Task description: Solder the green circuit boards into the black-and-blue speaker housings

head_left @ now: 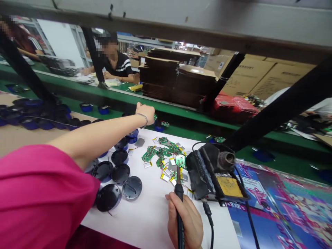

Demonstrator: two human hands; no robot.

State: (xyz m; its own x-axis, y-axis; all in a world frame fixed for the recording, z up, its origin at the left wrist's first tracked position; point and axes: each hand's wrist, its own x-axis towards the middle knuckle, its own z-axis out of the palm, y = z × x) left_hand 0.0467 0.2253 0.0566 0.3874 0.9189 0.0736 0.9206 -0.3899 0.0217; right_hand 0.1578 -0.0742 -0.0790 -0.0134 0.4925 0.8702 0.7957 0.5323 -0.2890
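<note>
My left hand (146,112) is stretched far out over the green conveyor belt (181,112), fingers curled shut on something I cannot make out; a thin bracelet sits on the wrist. My right hand (186,219) rests at the near edge of the white work mat (145,214), wrapped round a black soldering iron (178,193) whose tip points at a pile of green circuit boards (162,152) and small silver batteries (164,177). Several round black covers (120,173) lie below my left forearm.
A black soldering stand (212,173) with a yellow sponge (229,186) stands right of the iron. Blue-rimmed discs (33,117) crowd the left. Stacked brown cartons (176,79) and a red bag (233,107) sit beyond the belt. A person in a black shirt (119,65) works opposite.
</note>
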